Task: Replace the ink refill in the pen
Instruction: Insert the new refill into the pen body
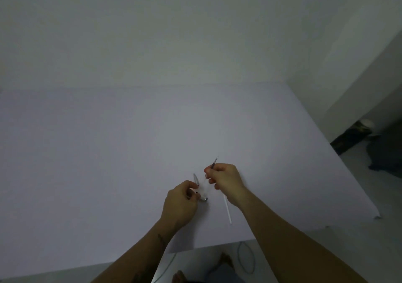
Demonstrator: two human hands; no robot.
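Down near the front edge of the surface, both hands work close together, fingertips facing each other with only a small gap between them. The left hand is curled, its thumb and fingers pinched on a small pen part whose grey pointed tip sticks up past the fingertips; the exact shape of this piece is hard to make out in the dim light. Just below those fingers, a clear pen barrel with a small metallic end seems to lie on or just above the surface between the two hands; whether either hand touches it cannot be told. The right hand is closed, thumb and forefinger pinching a thin ink refill near its upper end. The refill runs through the fist at a slant: its dark pointed tip rises up and away from the person above the knuckles, and its pale tube comes out below the hand, beside the wrist, ending low over the surface toward the near edge. Both bare forearms reach in from the bottom of the view, the left one showing a dark mark near the wrist. The surface is a wide pale sheet, bare around the hands. Past its near edge a looped cable lies on the floor, and dark objects sit in the far right corner against the wall.
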